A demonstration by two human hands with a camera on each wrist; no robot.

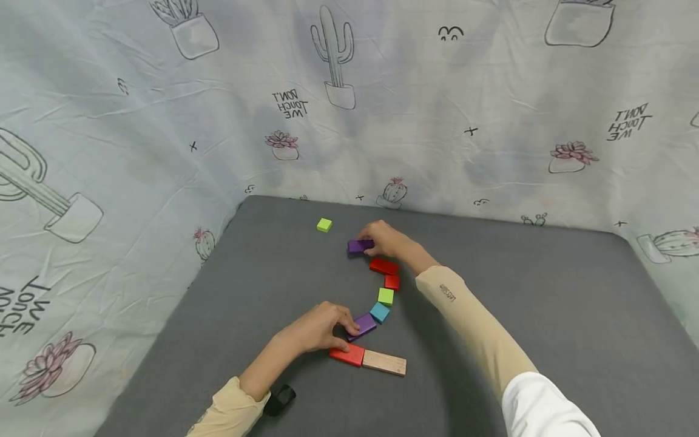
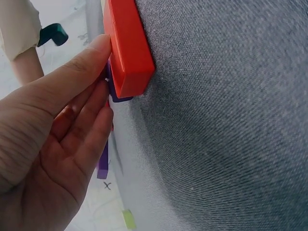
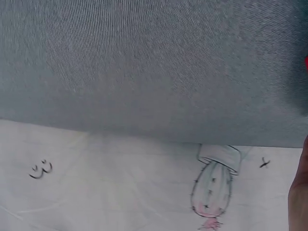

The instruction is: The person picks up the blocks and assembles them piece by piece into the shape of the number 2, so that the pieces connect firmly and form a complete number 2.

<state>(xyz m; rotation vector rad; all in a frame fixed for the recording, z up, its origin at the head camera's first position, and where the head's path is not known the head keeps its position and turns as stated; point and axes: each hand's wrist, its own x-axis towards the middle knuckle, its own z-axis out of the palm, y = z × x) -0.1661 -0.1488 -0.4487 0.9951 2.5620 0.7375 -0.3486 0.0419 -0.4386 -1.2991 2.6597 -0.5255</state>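
Observation:
In the head view, a curved row of coloured blocks lies on the grey table. My left hand [image 1: 322,326] touches two of them at the near end: the thumb rests on a red block [image 1: 347,354], and the fingertips rest on a purple block [image 1: 363,326]. The left wrist view shows the thumb against the side of the red block [image 2: 129,48], fingers fairly straight. At the far end my right hand [image 1: 385,238] pinches another purple block [image 1: 357,247], beside a red block [image 1: 384,266]. The right wrist view catches only the edge of the hand [image 3: 299,197].
A small red block [image 1: 392,282], a green block [image 1: 385,297] and a blue block [image 1: 379,312] form the curve's middle. A plain wooden block [image 1: 384,362] abuts the near red one. A lone green block [image 1: 324,225] lies far left. Printed cloth [image 1: 415,109] hangs behind the table.

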